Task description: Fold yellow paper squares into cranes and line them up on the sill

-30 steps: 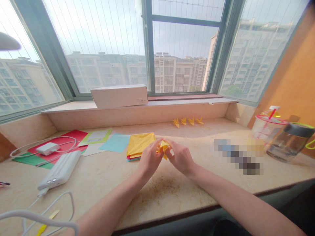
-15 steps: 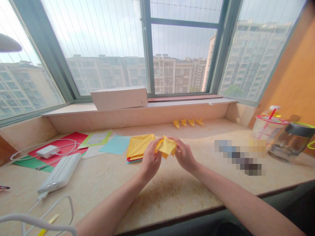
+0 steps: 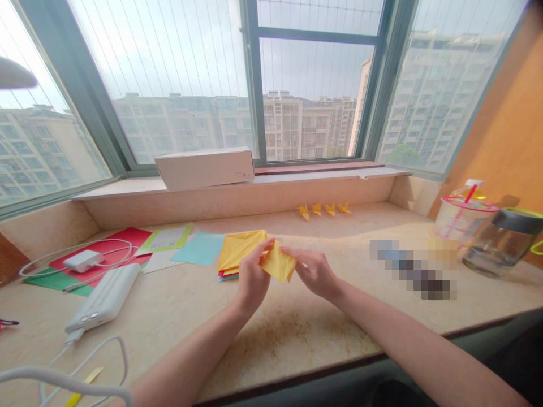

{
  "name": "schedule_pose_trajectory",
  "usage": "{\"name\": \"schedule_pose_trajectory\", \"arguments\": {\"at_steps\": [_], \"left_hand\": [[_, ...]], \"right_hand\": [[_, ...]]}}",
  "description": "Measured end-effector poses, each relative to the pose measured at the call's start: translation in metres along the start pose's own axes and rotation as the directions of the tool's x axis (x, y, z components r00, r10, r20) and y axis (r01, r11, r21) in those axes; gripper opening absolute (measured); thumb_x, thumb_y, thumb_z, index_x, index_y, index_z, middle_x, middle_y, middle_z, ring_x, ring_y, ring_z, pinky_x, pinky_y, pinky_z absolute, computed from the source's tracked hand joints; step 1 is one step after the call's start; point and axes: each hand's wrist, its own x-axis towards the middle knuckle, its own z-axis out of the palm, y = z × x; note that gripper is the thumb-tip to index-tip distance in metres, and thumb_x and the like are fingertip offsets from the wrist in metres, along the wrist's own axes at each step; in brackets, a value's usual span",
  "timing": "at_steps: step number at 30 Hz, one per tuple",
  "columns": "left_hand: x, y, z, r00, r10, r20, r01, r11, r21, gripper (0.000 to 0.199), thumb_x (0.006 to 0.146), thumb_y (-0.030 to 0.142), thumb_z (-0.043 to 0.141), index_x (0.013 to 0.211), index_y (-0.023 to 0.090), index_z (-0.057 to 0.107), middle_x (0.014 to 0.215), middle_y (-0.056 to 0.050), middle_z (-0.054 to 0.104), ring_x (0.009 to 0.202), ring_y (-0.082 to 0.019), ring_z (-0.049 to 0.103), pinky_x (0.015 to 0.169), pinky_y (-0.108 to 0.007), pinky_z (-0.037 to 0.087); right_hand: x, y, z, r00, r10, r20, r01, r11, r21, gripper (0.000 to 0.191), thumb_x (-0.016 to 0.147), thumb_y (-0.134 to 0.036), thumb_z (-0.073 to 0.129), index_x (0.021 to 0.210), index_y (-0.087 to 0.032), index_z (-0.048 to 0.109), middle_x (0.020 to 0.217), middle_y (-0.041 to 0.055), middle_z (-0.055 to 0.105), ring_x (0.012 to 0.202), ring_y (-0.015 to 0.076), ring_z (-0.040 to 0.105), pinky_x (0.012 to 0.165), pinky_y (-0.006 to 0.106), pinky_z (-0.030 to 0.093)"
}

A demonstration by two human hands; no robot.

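A creased, partly folded sheet of yellow origami paper [image 3: 279, 262] is held up between my two hands, over the counter. My left hand [image 3: 253, 278] pinches its left edge, and the fingers of my right hand [image 3: 314, 271] close on its upper right edge. Just behind my left hand lies a stack of yellow paper [image 3: 241, 251], with red and blue sheets showing underneath. Farther back, several small yellow paper cranes [image 3: 317, 210] stand in a row near the sill wall.
Left on the counter [image 3: 178, 316] are a light blue sheet [image 3: 199, 249], red paper [image 3: 123, 240], a white power bank [image 3: 104, 297] and cables. A white box [image 3: 206, 169] rests on the sill. To the right stand a dark-lidded bottle [image 3: 494, 254] and a cup with a red straw [image 3: 452, 217].
The yellow paper has shifted slightly left and down, and it now looks flatter and more squared. Both hands stay on it, with the right fingers moved along its upper edge.
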Motion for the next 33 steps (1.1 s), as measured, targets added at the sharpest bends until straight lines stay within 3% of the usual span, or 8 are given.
{"name": "schedule_pose_trajectory", "arguments": {"at_steps": [6, 11, 17, 20, 24, 28, 33], "left_hand": [[0.0, 0.0, -0.001, 1.0, 0.014, 0.008, -0.014, 0.999, -0.048, 0.032, 0.081, 0.022, 0.064, 0.113, 0.019, 0.069, 0.105, -0.008, 0.074, 0.091, -0.024, 0.07, 0.076, -0.032, 0.055], [0.0, 0.004, 0.002, 0.986, -0.068, 0.154, 0.116, 0.938, -0.327, 0.05, 0.083, 0.034, 0.066, 0.13, 0.019, 0.057, 0.116, -0.012, 0.068, 0.089, -0.022, 0.07, 0.068, -0.028, 0.056], [-0.001, 0.0, -0.002, 0.935, 0.041, 0.352, 0.18, 0.8, -0.573, 0.069, 0.084, 0.047, 0.064, 0.144, 0.021, 0.043, 0.131, -0.015, 0.061, 0.116, -0.028, 0.061, 0.094, -0.039, 0.05], [0.0, -0.001, -0.001, 0.939, -0.01, 0.344, 0.241, 0.732, -0.637, 0.058, 0.089, 0.052, 0.054, 0.139, 0.021, 0.051, 0.125, -0.013, 0.066, 0.112, -0.027, 0.063, 0.093, -0.04, 0.049], [0.004, 0.007, 0.001, 0.93, -0.114, 0.351, 0.294, 0.803, -0.519, 0.041, 0.086, 0.048, 0.063, 0.108, 0.014, 0.07, 0.097, -0.01, 0.074, 0.086, -0.021, 0.068, 0.076, -0.029, 0.051], [0.004, 0.017, 0.002, 0.952, -0.139, 0.273, 0.26, 0.839, -0.478, 0.032, 0.081, 0.043, 0.072, 0.092, 0.013, 0.07, 0.088, -0.006, 0.073, 0.079, -0.017, 0.066, 0.07, -0.024, 0.049], [0.004, 0.016, 0.003, 0.962, -0.188, 0.196, 0.265, 0.802, -0.535, 0.032, 0.078, 0.041, 0.075, 0.094, 0.015, 0.064, 0.089, -0.005, 0.073, 0.081, -0.017, 0.067, 0.07, -0.024, 0.049]], "right_hand": [[0.0, 0.0, -0.001, 0.997, -0.068, 0.045, 0.068, 0.998, 0.007, 0.037, 0.1, -0.025, 0.043, 0.133, -0.029, 0.059, 0.106, 0.0058, 0.074, 0.092, 0.0192, 0.071, 0.081, 0.034, 0.058], [0.001, 0.004, -0.004, 0.997, -0.077, -0.008, 0.077, 0.995, 0.058, 0.036, 0.101, -0.024, 0.041, 0.129, -0.03, 0.062, 0.104, 0.0059, 0.072, 0.091, 0.0183, 0.069, 0.08, 0.033, 0.057], [0.004, 0.008, -0.014, 0.994, -0.075, -0.081, 0.082, 0.993, 0.089, 0.035, 0.101, -0.025, 0.041, 0.127, -0.033, 0.064, 0.115, 0.0067, 0.07, 0.101, 0.0201, 0.067, 0.085, 0.035, 0.055], [0.004, 0.01, -0.018, 0.991, -0.125, -0.053, 0.13, 0.987, 0.096, 0.036, 0.101, -0.022, 0.041, 0.126, -0.033, 0.064, 0.114, 0.0066, 0.069, 0.098, 0.0188, 0.067, 0.082, 0.034, 0.055], [0.003, 0.011, -0.02, 0.978, -0.208, 0.031, 0.204, 0.975, 0.087, 0.037, 0.101, -0.019, 0.042, 0.127, -0.033, 0.063, 0.109, 0.007, 0.067, 0.094, 0.017, 0.066, 0.078, 0.031, 0.055], [0.004, 0.01, -0.02, 0.97, -0.233, 0.068, 0.228, 0.971, 0.075, 0.041, 0.099, -0.013, 0.04, 0.128, -0.032, 0.063, 0.113, 0.0083, 0.064, 0.1, 0.0175, 0.064, 0.082, 0.032, 0.055], [0.006, 0.006, -0.02, 0.98, -0.2, 0.011, 0.199, 0.977, 0.079, 0.044, 0.094, -0.008, 0.04, 0.123, -0.029, 0.066, 0.118, 0.0091, 0.063, 0.106, 0.0198, 0.063, 0.088, 0.035, 0.054]]}}
